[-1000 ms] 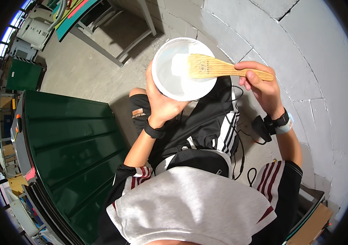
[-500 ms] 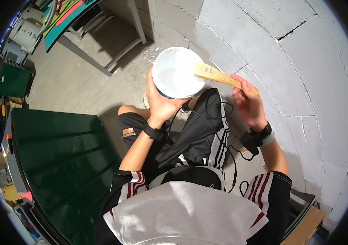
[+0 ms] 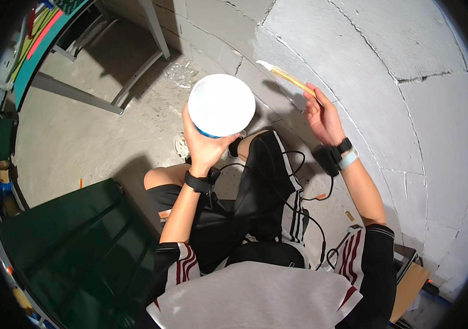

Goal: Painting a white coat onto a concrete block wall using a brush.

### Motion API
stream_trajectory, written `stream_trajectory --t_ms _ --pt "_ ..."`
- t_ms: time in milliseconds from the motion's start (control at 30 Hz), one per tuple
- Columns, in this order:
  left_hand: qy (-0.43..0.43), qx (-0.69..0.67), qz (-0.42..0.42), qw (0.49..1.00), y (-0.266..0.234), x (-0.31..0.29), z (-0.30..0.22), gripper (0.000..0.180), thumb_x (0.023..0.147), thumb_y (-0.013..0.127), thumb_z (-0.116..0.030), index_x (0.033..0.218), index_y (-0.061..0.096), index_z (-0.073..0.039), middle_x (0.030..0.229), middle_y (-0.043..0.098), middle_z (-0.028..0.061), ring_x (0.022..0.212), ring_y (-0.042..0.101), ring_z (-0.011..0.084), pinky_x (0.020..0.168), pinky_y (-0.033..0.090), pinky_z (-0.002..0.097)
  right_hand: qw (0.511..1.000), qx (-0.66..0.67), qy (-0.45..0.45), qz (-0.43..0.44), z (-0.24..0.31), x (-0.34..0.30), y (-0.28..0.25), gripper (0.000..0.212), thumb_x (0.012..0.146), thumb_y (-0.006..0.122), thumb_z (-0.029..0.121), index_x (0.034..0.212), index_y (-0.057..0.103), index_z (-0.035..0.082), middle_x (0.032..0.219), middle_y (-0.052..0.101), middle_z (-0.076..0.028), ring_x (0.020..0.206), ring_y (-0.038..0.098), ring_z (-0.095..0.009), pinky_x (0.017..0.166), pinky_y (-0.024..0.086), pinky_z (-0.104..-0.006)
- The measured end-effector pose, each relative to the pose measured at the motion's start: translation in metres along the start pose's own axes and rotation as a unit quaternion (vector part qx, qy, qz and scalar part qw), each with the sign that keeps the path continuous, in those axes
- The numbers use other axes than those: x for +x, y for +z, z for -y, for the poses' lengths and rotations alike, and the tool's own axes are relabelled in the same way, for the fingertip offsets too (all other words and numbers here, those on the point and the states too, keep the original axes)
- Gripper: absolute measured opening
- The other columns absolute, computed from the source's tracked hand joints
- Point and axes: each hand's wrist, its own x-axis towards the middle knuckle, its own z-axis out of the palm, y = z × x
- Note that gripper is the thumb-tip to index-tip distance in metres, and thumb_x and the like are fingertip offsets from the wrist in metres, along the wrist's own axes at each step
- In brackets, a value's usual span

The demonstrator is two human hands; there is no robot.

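Observation:
My left hand is wrapped round the lower side of a white paint bucket, holding it above my knees. White paint shows inside the bucket, and a strip of blue runs along its lower side. In my right hand is a paintbrush with a yellow wooden handle, gripped near the handle's end. White paint coats its bristles, which point up and left close to the block wall. The brush is apart from the bucket; whether its tip touches the wall I cannot tell.
A dark green cabinet or bin stands close at my left. Further off at the upper left is a teal-topped table with metal legs. A black cable loops over my legs. Cardboard lies at the lower right.
The brush has left the bucket and moved up to the wall, turning edge-on. The bucket sits slightly lower and further left in view. My view has shifted toward the wall.

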Motion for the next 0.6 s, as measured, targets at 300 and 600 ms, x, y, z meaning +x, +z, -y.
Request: stream_trajectory --t_ms 300,600 --pt "-0.041 -0.021 -0.055 0.997 -0.038 0.009 0.045 0.119 0.059 0.101 -0.018 0.152 0.029 -0.003 0.145 0.047 0.0163 0.133 0.052 0.0298 0.110 0.046 0.0445 0.992 0.004 -0.031 -0.120 -0.076 0.093 -0.012 0.043 0.110 0.053 0.029 0.143 0.049 0.002 0.129 0.069 -0.016 0.109 0.071 -0.019 0.090 0.058 -0.0279" --pt "-0.062 -0.039 -0.060 0.995 -0.045 0.004 0.048 0.117 0.059 0.101 -0.017 0.151 0.030 -0.002 0.141 0.048 0.0150 0.132 0.051 0.0290 0.110 0.045 0.0435 0.980 0.011 -0.131 -0.152 -0.096 0.106 0.004 0.050 0.108 0.056 0.025 0.140 0.046 -0.012 0.137 0.062 -0.023 0.122 0.066 -0.026 0.096 0.060 -0.0310"
